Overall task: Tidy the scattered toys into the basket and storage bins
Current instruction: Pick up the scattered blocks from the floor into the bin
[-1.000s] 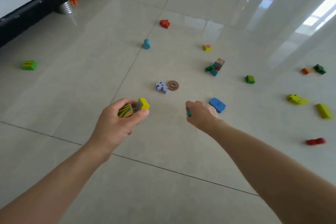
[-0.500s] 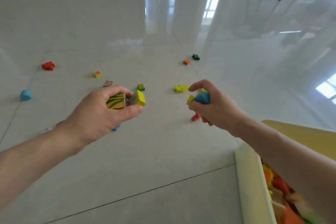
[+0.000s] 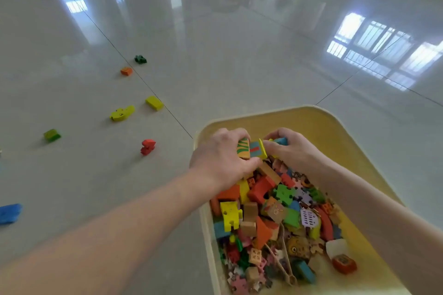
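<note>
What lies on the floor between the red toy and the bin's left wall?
Nothing: in the head view the floor from the red toy to the yellow bin wall is bare tile, crossed only by a grout line.

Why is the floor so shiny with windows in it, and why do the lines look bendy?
Head view: the glossy floor mirrors bright windows as glare; the wide-angle lens curves its tile lines and stretches both arms; the yellow bin and the toys in it stay fairly sharp, edges slightly soft.

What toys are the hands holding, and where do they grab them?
The left hand grips a striped block and a yellow block by their sides. The right hand pinches a blue toy with its fingertips.
</note>
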A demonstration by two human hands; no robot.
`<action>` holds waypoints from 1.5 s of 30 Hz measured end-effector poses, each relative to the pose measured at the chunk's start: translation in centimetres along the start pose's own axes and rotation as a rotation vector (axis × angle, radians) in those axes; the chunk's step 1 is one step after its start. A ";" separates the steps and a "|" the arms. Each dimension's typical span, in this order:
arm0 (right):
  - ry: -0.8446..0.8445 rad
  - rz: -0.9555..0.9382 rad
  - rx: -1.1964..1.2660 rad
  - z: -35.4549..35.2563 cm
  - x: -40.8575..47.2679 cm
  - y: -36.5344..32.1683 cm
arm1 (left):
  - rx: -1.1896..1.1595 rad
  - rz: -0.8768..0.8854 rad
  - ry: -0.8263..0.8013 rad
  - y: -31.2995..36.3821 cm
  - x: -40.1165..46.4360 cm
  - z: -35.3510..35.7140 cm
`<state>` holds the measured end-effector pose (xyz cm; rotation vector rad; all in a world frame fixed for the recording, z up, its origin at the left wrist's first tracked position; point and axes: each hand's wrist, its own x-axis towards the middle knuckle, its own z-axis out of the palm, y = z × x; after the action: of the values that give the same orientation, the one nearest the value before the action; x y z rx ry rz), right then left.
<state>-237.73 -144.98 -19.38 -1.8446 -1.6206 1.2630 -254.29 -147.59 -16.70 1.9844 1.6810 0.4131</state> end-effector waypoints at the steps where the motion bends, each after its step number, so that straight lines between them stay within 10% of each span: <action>1: -0.015 0.005 0.011 -0.2 0.2 0.3 | -0.011 -0.009 -0.061 0.0 0.4 0.9; 14: 0.124 -0.262 -0.056 6.6 -0.1 -7.2 | 0.115 0.021 0.217 -14.4 -0.9 -9.7; 23: -0.110 -0.638 -0.300 26.6 0.2 -22.0 | 0.224 -0.224 0.208 -34.8 -14.0 -21.3; 30: -0.498 -0.790 -0.537 47.2 -3.0 -30.8 | 0.100 -0.591 0.399 -53.2 -27.8 -24.8; 40: -0.830 -0.738 -0.219 70.7 -10.4 -38.6 | 0.052 -1.286 0.797 -68.6 -51.5 -23.0; 45: -0.938 -0.692 -0.226 78.2 -13.2 -39.5 | 0.135 -1.678 0.719 -72.8 -59.5 -22.7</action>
<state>-323.12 -167.84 -25.25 -0.5655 -2.6217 1.7165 -337.74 -193.71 -32.93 -0.1142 3.0665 0.3116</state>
